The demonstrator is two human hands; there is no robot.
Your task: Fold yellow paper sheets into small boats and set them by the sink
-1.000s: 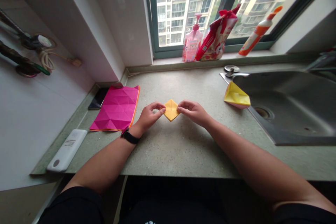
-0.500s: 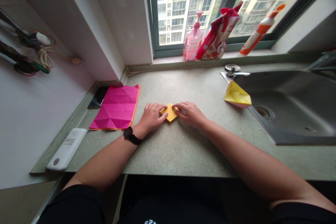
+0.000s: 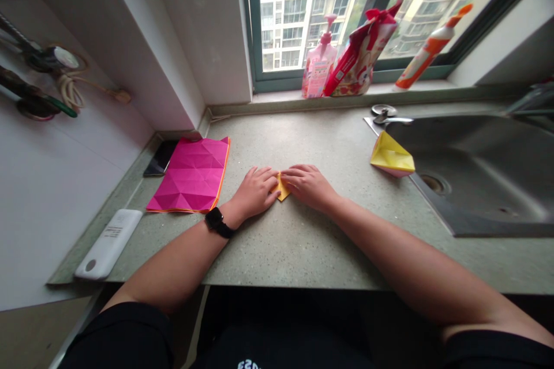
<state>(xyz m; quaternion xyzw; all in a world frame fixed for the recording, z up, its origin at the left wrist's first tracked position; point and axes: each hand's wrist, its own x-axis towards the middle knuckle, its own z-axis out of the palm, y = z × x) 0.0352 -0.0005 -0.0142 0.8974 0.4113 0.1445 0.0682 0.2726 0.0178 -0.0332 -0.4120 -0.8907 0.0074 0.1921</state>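
Observation:
A small folded piece of yellow origami paper [image 3: 283,191] lies on the counter between my hands, mostly hidden under my fingers. My left hand [image 3: 258,189] covers its left side, fingers laid out flat and the thumb on the paper's lower part. From the other side, my right hand [image 3: 309,184] rests with outstretched fingers over the paper's upper right. Both palms face down, with the fingertips almost meeting. The paper's lower tip shows as a point toward me.
Left of my hands lie creased magenta paper sheets [image 3: 190,176], a dark phone [image 3: 161,158] and a white power bank [image 3: 109,244]. A yellow folded paper shape [image 3: 392,155] sits by the sink [image 3: 489,179]. Bottles and a red bag [image 3: 363,55] line the windowsill.
Both hands have moved inward over the yellow paper, and their fingers lie flatter. Less of the paper shows now.

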